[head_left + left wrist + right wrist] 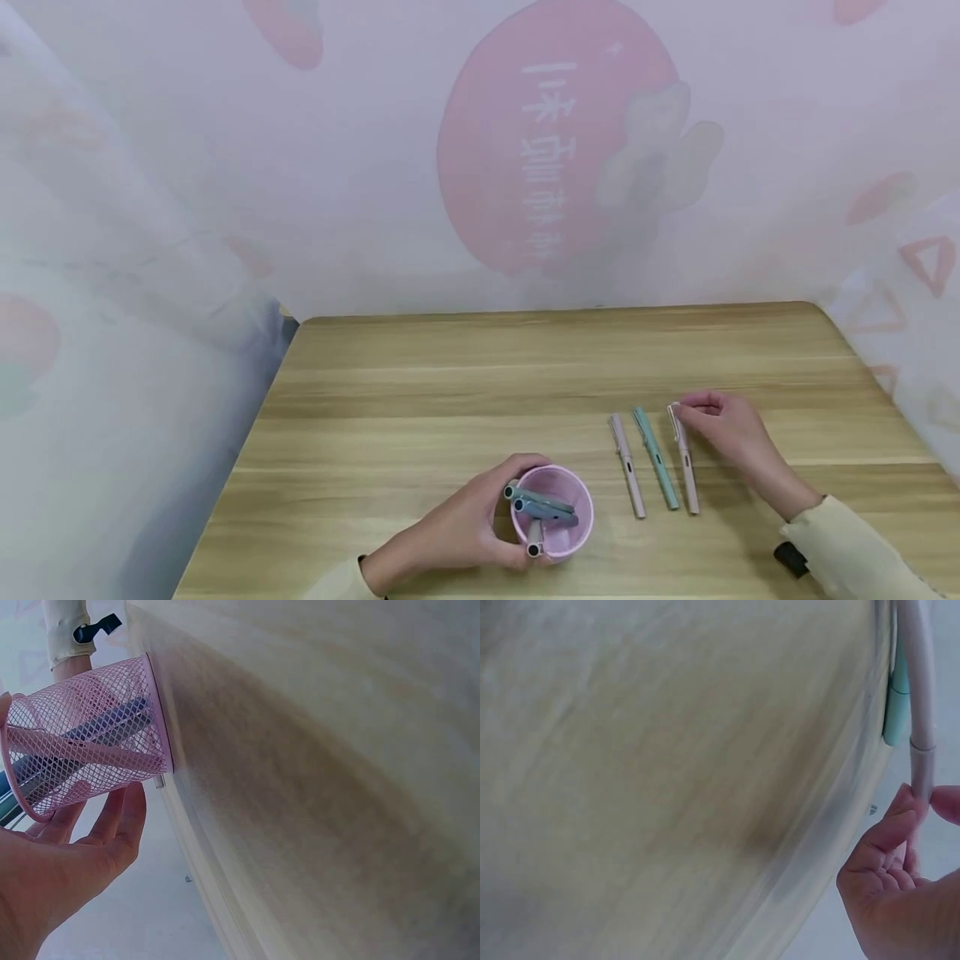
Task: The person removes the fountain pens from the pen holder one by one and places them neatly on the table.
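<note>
Pink pen (683, 458) cap end pinched in right grip (731, 433), on table (450, 383); left grip (468, 525) wraps mesh cup (577, 517)

The head view looks forward and down from the near edge of the table (465, 375), far enough back to take in its whole top and the printed curtain at 12 o'clock. The left wrist view sits very close behind the left hand (52, 877), tipped sideways, facing the pink mesh cup (90, 735) at 9 o'clock and the tabletop. The right wrist view is equally close and tilted, with the right hand (900, 877) at 4 o'clock. Each wrist view shares its hand and the wood with the head view.
</note>
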